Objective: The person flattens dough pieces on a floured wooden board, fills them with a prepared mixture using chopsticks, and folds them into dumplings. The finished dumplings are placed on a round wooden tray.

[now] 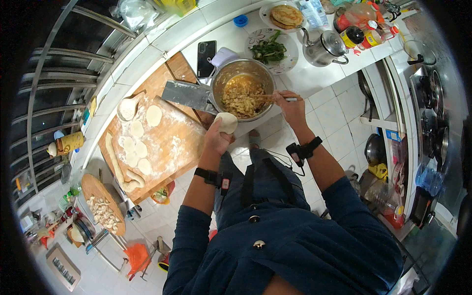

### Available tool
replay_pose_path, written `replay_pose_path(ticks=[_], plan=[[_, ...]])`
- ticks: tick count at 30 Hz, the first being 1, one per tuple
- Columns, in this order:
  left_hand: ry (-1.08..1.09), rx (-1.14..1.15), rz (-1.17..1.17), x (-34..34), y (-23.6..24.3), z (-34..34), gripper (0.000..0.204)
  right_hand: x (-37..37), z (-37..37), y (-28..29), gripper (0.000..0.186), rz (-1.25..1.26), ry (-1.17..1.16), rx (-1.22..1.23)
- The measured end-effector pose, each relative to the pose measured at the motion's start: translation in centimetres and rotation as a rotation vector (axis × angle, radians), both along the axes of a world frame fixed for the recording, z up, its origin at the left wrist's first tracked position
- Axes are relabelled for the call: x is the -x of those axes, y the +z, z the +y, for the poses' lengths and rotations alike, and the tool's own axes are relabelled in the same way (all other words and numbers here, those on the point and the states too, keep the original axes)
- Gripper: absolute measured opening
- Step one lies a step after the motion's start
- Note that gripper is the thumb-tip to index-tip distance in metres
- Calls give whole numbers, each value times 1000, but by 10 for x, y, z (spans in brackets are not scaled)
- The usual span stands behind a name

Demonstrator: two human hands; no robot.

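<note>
My left hand (217, 140) holds a round dough wrapper (226, 123) beside the near rim of a metal pot (266, 77). Inside the pot lies a mushy yellow-brown filling (238, 98). Gripped in my right hand (292, 109) is a pair of chopsticks (262, 98), whose tips reach into the filling. A cleaver (187, 96) with a broad grey blade lies left of the pot, over the edge of the floured wooden board (174, 152). Several flat dough rounds (153, 115) and a long dough rope (114, 160) rest on that board, next to a bowl of flour (128, 109).
Behind the pot are a phone (206, 56), a plate of greens (290, 54), a plate of flatbreads (286, 17) and a metal kettle (324, 49). Shaped dumplings cover a round wooden board (88, 184) at lower left. A stove (432, 118) stands far right.
</note>
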State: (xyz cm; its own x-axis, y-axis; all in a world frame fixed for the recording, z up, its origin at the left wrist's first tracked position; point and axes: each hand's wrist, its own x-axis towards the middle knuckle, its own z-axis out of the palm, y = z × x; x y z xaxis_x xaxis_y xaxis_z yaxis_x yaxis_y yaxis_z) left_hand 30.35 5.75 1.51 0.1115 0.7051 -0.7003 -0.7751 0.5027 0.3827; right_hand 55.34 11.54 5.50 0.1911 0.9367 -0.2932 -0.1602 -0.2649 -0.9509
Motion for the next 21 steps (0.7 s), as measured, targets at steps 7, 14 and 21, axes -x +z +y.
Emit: replay_pose_path(ticks=[7, 14, 21], plan=[[17, 72, 51, 1, 2, 3, 34, -8, -12, 4, 8, 45, 113, -223], [97, -102, 76, 6, 20, 4, 34, -16, -11, 7, 16, 111, 63, 9], [100, -93, 96, 3, 29, 5, 35, -15, -9, -15, 22, 276, -33, 214]])
